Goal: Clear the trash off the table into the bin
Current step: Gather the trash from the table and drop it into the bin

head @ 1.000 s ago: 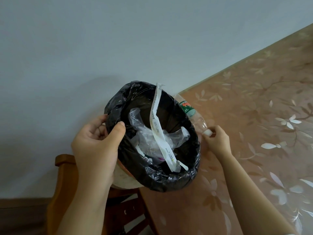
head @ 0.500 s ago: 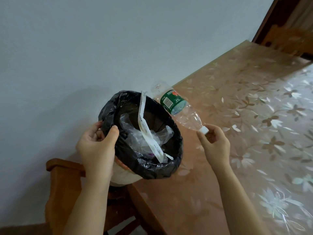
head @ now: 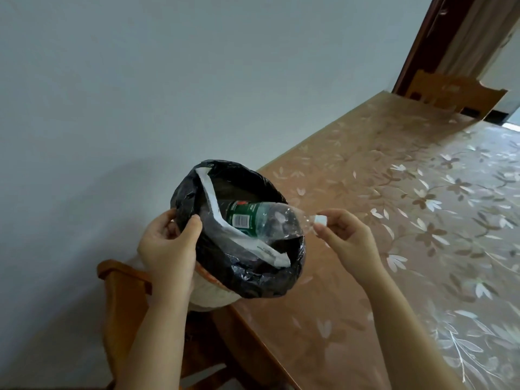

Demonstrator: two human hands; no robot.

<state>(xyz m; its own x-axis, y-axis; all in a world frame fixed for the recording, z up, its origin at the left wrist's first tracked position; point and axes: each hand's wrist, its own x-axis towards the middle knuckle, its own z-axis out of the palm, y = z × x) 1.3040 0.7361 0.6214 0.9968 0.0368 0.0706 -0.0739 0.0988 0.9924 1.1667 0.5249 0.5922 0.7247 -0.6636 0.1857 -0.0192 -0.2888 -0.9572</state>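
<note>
Change: the bottle [head: 260,218], above the table beside the bin half a second ago, now lies base-first in the bin's mouth.
Chair [head: 123,282]: lower left, under the bin.
Left hand [head: 168,246]: clamped on the bin's near-left rim, thumb inside.
Bin [head: 253,280]: black-lined, tilted, overhanging the table's corner edge; a white strip [head: 239,237] crosses its mouth.
Right hand [head: 346,235]: fingertips pinched on the bottle's white cap, just outside the right rim.
Table [head: 394,192]: open surface to the right.

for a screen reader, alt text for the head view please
The right hand feeds a clear plastic bottle bottom-first into a black-lined bin, pinching its white cap, while the left hand holds the rim beside a floral-covered table.
</note>
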